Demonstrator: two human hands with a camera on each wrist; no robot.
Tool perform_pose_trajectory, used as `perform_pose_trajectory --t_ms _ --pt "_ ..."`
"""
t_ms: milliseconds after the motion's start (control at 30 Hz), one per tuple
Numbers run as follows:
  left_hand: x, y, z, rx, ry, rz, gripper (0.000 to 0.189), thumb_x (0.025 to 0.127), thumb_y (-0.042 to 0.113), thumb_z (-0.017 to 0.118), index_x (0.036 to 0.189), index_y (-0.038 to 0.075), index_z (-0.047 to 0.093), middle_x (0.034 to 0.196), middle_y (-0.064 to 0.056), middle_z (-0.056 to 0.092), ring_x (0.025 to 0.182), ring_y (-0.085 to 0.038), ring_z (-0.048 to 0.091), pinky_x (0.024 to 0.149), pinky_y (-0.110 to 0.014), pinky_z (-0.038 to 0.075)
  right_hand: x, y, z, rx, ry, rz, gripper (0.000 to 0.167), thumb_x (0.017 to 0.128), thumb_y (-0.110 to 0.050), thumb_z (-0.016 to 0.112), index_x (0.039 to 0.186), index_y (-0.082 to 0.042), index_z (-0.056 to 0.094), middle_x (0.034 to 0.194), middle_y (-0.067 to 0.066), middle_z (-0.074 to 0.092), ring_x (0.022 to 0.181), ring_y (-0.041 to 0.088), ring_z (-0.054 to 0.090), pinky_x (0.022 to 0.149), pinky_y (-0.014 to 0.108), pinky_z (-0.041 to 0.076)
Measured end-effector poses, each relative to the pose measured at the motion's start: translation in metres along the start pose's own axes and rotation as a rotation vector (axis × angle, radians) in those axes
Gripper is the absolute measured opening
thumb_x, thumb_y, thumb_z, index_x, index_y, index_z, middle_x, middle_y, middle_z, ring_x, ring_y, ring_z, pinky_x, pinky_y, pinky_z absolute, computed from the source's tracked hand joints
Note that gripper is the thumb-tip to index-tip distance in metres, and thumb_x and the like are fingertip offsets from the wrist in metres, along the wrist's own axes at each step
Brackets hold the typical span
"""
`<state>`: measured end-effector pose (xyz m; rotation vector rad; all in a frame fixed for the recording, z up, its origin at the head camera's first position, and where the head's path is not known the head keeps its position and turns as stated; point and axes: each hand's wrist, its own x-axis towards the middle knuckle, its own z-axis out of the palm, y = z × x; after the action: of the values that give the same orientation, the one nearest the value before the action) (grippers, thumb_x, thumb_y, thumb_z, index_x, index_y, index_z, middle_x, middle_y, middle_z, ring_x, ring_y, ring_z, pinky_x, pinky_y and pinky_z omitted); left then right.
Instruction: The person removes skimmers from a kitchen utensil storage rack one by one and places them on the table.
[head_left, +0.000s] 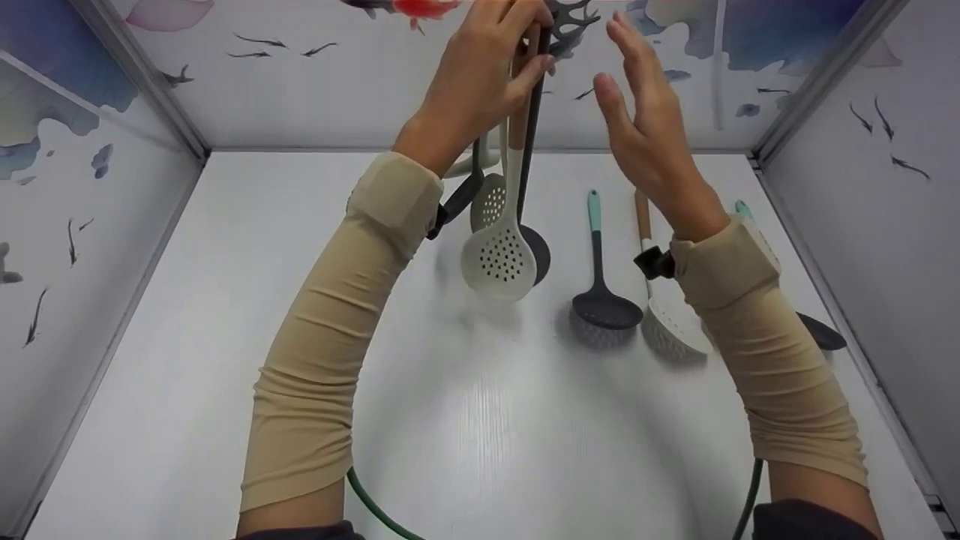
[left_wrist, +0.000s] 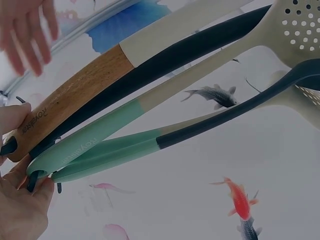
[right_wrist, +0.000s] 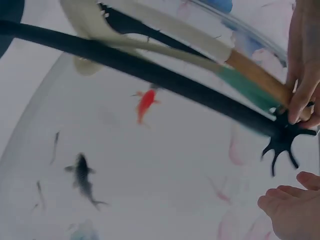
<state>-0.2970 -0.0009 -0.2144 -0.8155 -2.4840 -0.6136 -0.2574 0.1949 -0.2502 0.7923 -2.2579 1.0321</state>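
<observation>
Near the top of the head view, my left hand (head_left: 487, 64) pinches the end of the wooden handle of a white skimmer (head_left: 499, 262). That end sits at a black hook, shown in the left wrist view with the hook through the handle's hole. The skimmer hangs beside a black pole (right_wrist: 190, 87) topped with curved hooks (right_wrist: 285, 145). Green-handled utensils (left_wrist: 90, 137) hang there too, one with a dark neck and others cream. To the right of the hooks, my right hand (head_left: 652, 120) is raised with straight fingers and holds nothing.
On the white table (head_left: 487, 450) to the right lie a black ladle (head_left: 606, 307) with a green handle, a white slotted utensil (head_left: 671, 326) with a wooden handle, and another dark green-handled utensil (head_left: 821, 331) partly behind my right sleeve. Printed fish panels (head_left: 300, 97) enclose the table.
</observation>
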Motion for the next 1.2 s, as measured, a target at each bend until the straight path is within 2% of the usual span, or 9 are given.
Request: perform_pose_trajectory --t_ms 167,300,400,567,767,900,1000,1100,1200 --pt "0.0 0.0 0.002 0.012 0.009 0.003 0.034 0.096 0.03 0.048 0.127 0.015 0.051 0.13 -0.006 0.048 0.123 -0.013 0.039 0.102 -0.01 0.031 0.033 -0.025 0.007 -0.159 0.001 -0.102 0.045 0.101 -0.016 0.036 0.14 0.005 0.031 0.147 0.018 0.033 0.138 0.018 0.029 0.114 0.021 0.016" --pt "0.0 0.001 0.003 0.021 0.011 0.013 0.037 0.096 0.031 0.048 0.13 0.016 0.05 0.132 -0.005 0.048 0.125 -0.013 0.039 0.104 -0.011 0.028 0.05 -0.024 0.013 -0.278 -0.042 -0.057 0.042 0.102 -0.018 0.029 0.138 0.002 0.035 0.13 0.019 0.047 0.116 0.022 0.049 0.104 0.024 0.036" --pt "0.0 0.001 0.003 0.021 0.008 0.02 0.036 0.097 0.031 0.047 0.128 0.015 0.05 0.133 -0.005 0.047 0.125 -0.014 0.038 0.105 -0.011 0.027 0.053 -0.018 0.016 -0.35 -0.056 -0.036 0.041 0.102 -0.02 0.027 0.135 0.001 0.041 0.117 0.019 0.053 0.102 0.027 0.053 0.096 0.03 0.043" --pt "-0.002 -0.001 0.004 0.023 0.024 0.048 0.036 0.097 0.031 0.047 0.127 0.012 0.051 0.132 -0.006 0.048 0.125 -0.016 0.038 0.107 -0.013 0.025 0.057 -0.013 0.017 -0.392 -0.066 -0.05 0.041 0.101 -0.02 0.028 0.132 0.0 0.045 0.122 0.019 0.053 0.109 0.029 0.049 0.104 0.032 0.036" --pt "-0.005 -0.004 0.005 0.007 0.033 0.042 0.051 0.096 0.036 0.046 0.138 0.008 0.036 0.141 -0.008 0.039 0.13 -0.014 0.035 0.108 -0.012 0.022 0.067 -0.012 0.014 -0.374 -0.103 -0.023 0.038 0.099 -0.02 0.031 0.125 -0.002 0.051 0.117 0.019 0.053 0.106 0.029 0.05 0.102 0.033 0.039" --pt "-0.011 -0.007 0.009 -0.018 0.052 0.062 0.051 0.097 0.035 0.045 0.138 0.007 0.034 0.143 -0.01 0.037 0.133 -0.014 0.033 0.108 -0.012 0.023 0.07 -0.007 0.015 -0.387 -0.089 -0.034 0.039 0.097 -0.021 0.029 0.123 -0.002 0.052 0.122 0.019 0.051 0.117 0.029 0.044 0.111 0.034 0.026" --pt "-0.017 -0.01 0.016 -0.023 0.128 0.118 0.052 0.097 0.035 0.045 0.137 0.005 0.034 0.146 -0.013 0.033 0.139 -0.02 0.025 0.113 -0.016 0.016 0.069 -0.004 0.015 -0.386 -0.079 -0.035 0.042 0.095 -0.022 0.028 0.125 -0.004 0.051 0.127 0.017 0.05 0.124 0.028 0.04 0.115 0.033 0.015" --pt "-0.027 -0.017 0.029 -0.095 0.273 0.174 0.056 0.094 0.033 0.049 0.136 -0.001 0.034 0.146 -0.021 0.028 0.141 -0.029 0.017 0.116 -0.023 0.01 0.069 -0.001 0.014 -0.372 -0.071 -0.041 0.043 0.094 -0.022 0.028 0.126 -0.004 0.051 0.129 0.015 0.05 0.125 0.027 0.04 0.116 0.032 0.011" --pt "-0.044 -0.023 0.046 -0.208 0.367 0.159 0.062 0.09 0.031 0.055 0.135 -0.005 0.032 0.146 -0.026 0.024 0.141 -0.029 0.015 0.117 -0.026 0.011 0.068 0.002 0.012 -0.362 -0.065 -0.048 0.043 0.094 -0.021 0.028 0.124 -0.002 0.051 0.127 0.017 0.051 0.123 0.028 0.042 0.117 0.032 0.011"
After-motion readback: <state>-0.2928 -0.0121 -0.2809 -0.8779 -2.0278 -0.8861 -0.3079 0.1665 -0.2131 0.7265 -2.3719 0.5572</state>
